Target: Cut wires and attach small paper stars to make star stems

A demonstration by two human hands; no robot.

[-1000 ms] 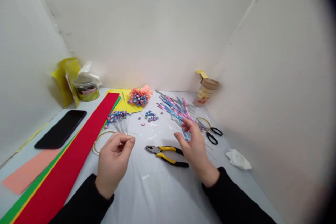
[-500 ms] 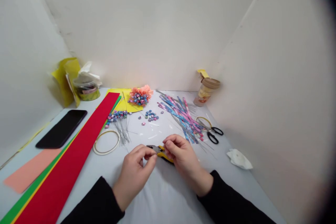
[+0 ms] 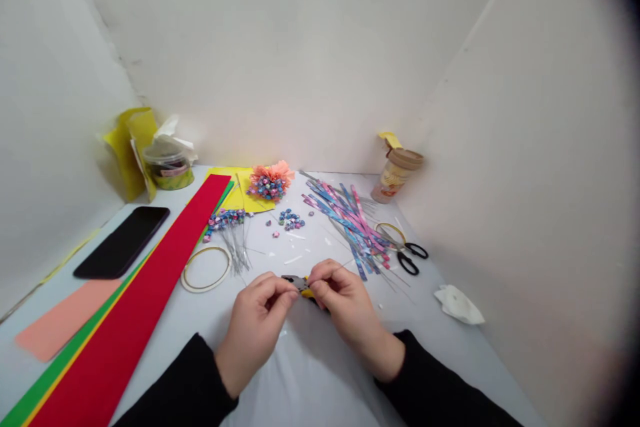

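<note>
Close together at the front middle of the table, both my hands are pinched. My left hand (image 3: 257, 320) has thumb and forefinger pressed together; whatever sits between them is too small to make out. My right hand (image 3: 350, 313) pinches too, and a thin wire (image 3: 345, 264) sticks out past its fingers toward the upper right. Under and between the fingertips lie pliers (image 3: 295, 282) with grey jaws and yellow-and-black handles, partly covered by my right hand. Beyond them is a small group of folded paper stars (image 3: 291, 219). Star-topped wires (image 3: 227, 219) lie to the left.
Patterned paper strips (image 3: 345, 213) and black-handled scissors (image 3: 407, 260) lie right, near a lidded cup (image 3: 395, 177) and crumpled tissue (image 3: 459, 305). Left are tape rolls (image 3: 186, 273), long red paper (image 3: 150, 300), a phone (image 3: 123, 242) and a tub (image 3: 167, 167). A peach paper flower (image 3: 273, 180) stands behind.
My hands have drawn slightly closer together over the pliers, both still pinched. A thin wire now shows beyond my right hand. The whole view has shifted a little.
</note>
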